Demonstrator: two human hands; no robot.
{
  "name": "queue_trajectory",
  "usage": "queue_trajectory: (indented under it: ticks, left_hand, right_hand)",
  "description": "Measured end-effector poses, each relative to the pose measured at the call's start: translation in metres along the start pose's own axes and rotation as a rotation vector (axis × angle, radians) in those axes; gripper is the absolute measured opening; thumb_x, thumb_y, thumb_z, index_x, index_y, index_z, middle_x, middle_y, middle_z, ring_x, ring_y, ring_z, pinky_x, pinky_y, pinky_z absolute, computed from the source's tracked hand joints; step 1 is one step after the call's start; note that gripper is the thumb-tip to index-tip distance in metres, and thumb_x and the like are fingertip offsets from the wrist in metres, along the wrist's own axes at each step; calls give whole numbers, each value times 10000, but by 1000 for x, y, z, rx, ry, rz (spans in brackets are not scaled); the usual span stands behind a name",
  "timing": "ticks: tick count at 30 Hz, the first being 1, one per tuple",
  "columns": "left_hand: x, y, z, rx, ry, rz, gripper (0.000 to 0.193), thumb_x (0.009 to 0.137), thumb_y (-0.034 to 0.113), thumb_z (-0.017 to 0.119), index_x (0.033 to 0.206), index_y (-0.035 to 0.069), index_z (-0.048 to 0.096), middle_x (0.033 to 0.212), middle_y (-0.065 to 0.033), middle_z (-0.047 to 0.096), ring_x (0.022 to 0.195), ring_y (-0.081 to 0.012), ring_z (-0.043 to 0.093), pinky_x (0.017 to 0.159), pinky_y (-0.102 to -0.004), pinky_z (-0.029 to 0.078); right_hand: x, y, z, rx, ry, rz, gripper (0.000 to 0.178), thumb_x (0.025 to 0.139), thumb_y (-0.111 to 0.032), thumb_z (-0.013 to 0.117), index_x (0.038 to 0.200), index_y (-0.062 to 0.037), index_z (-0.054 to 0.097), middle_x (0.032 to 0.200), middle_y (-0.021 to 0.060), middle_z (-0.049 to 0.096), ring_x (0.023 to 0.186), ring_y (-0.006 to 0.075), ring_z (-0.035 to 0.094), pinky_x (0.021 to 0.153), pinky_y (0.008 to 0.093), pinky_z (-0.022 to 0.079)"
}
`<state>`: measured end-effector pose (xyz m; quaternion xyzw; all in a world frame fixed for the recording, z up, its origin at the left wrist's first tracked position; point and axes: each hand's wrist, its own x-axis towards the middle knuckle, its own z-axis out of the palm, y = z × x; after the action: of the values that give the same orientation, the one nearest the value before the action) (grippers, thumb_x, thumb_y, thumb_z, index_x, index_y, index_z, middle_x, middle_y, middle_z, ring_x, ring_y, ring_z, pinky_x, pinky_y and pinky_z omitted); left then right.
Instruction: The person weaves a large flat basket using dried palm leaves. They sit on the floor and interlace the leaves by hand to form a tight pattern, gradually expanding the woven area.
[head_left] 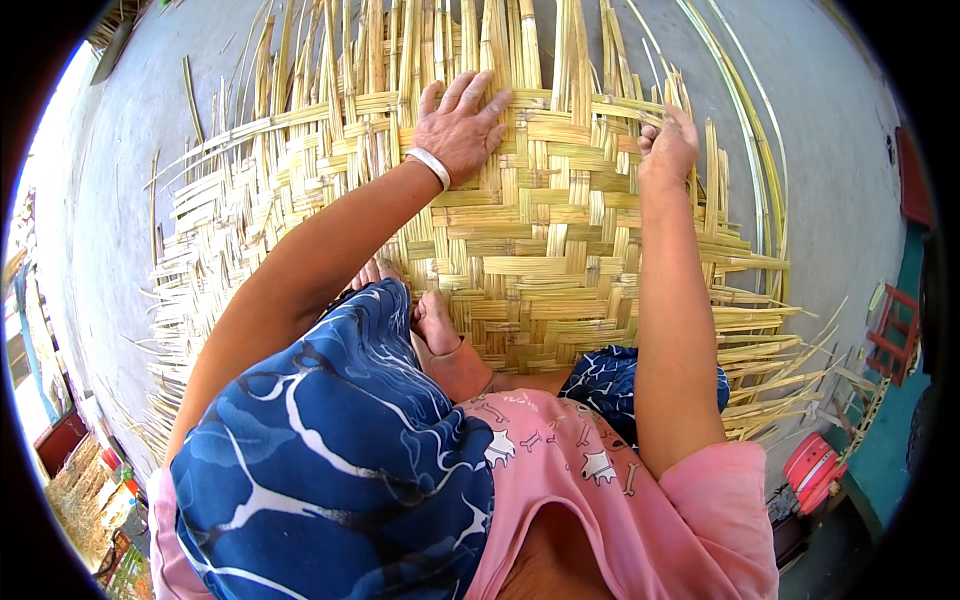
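A large woven mat (pixel 520 240) of yellow-green split strips spreads over the floor in front of me, under my bare feet. Its long unwoven strips (pixel 400 50) fan out at the far edge. My left hand (pixel 460 128) lies flat with fingers spread on the weave near that edge, a pale bangle (pixel 430 168) on its wrist. At the far right part of the mat, my right hand (pixel 668 145) is closed, thumb and fingers pinched at the end of a crosswise strip (pixel 625 107).
Loose long strips (pixel 755 130) lie on the grey floor (pixel 835 160) right of the mat. Strip ends stick out along both sides. A small red-brown chair (pixel 893 335) and a pink-red round object (pixel 812 468) stand at the right. My bare foot (pixel 433 322) rests on the weave.
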<state>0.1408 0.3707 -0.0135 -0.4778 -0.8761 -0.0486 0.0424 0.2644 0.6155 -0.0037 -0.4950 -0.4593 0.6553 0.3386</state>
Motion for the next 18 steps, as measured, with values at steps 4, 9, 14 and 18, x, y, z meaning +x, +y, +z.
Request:
queue_trajectory:
  ticks: [4,9,14,18]
  left_hand:
    - [1,1,-4,2,-14,17,451,958,432,349,1380,278,391,1468,-66,260,1373,-229,198,1105,-481,117]
    - [4,-1,-5,47,-53,79,469,952,404,375,1388,231,380,1469,-54,265,1373,-233,197,1101,-480,136]
    - [6,-3,-5,61,-37,186,457,955,326,391,1373,143,396,1423,-38,366,1357,-211,246,1094,-460,173]
    - [12,1,-12,42,-44,214,435,945,261,393,1338,78,426,1365,-48,436,1316,-202,309,1079,-432,215]
  right_hand:
    - [6,3,-5,9,74,7,213,920,-48,427,1087,-22,556,826,83,557,500,116,501,389,219,402]
    - [-1,0,-3,-305,-139,-80,299,912,-98,492,1200,-30,535,867,93,602,554,129,569,410,226,430]
    - [-22,-12,20,-345,-251,8,387,858,-113,608,1225,-21,525,935,104,624,624,141,607,463,234,455]
    - [0,-2,16,-60,-201,161,336,831,-50,620,1161,-26,560,924,102,624,623,148,602,463,234,439]
